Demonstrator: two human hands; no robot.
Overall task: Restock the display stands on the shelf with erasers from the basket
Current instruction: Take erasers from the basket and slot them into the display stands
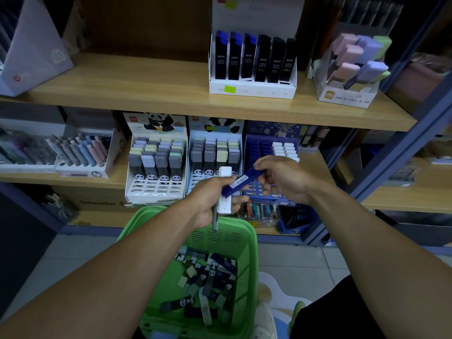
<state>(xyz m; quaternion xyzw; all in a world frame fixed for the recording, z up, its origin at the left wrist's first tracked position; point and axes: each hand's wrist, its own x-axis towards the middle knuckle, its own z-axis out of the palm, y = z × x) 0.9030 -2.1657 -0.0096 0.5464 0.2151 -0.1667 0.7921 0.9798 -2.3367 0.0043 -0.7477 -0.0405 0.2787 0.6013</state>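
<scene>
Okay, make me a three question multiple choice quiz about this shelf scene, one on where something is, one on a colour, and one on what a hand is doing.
1. Where is the blue display stand relative to the two panda stands?
A. To their right
B. Between them
C. On the shelf above

2. What colour is the basket?
A. Red
B. Green
C. Grey

3. What is the right hand doing?
A. Hanging open at the side
B. Resting flat on the shelf
C. Pinching a blue-sleeved eraser

Answers:
1. A, since the blue stand is rightmost of the three on the middle shelf.
2. B, since its slatted walls are bright green.
3. C, since its fingers close on one end of the eraser, while the left hand grips white erasers.
</scene>
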